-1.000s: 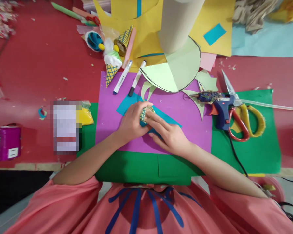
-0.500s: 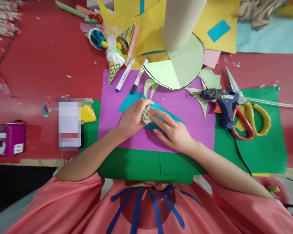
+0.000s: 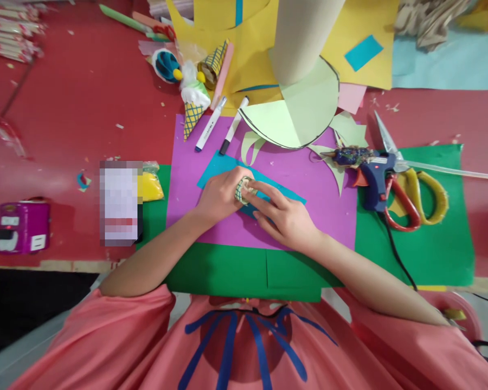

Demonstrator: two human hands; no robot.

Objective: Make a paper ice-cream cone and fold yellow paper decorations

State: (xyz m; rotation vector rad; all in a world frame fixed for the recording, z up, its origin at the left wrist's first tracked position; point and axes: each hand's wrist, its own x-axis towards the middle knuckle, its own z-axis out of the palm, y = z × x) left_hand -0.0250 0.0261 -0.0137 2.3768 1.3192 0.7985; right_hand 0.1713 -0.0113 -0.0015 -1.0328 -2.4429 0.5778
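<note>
My left hand (image 3: 218,196) and my right hand (image 3: 282,215) meet over a small rolled paper cone (image 3: 243,189) with a dark grid pattern. Both hands hold it, fingers wrapped and pressing on its rim. Under them lies a teal paper sheet (image 3: 218,165) on a purple sheet (image 3: 313,179), which rests on green paper (image 3: 431,254). Most of the cone is hidden by my fingers.
A blue glue gun (image 3: 368,170) and red-and-yellow scissors (image 3: 410,189) lie to the right. Two markers (image 3: 222,130), finished paper ice-cream cones (image 3: 195,103), a pale green paper disc (image 3: 296,114), a cardboard tube (image 3: 305,38) and yellow sheets sit beyond. A purple box (image 3: 20,227) stands far left.
My hands stay on the cone; the fingers have shifted slightly around it, turning it a little. The view has drifted slightly.
</note>
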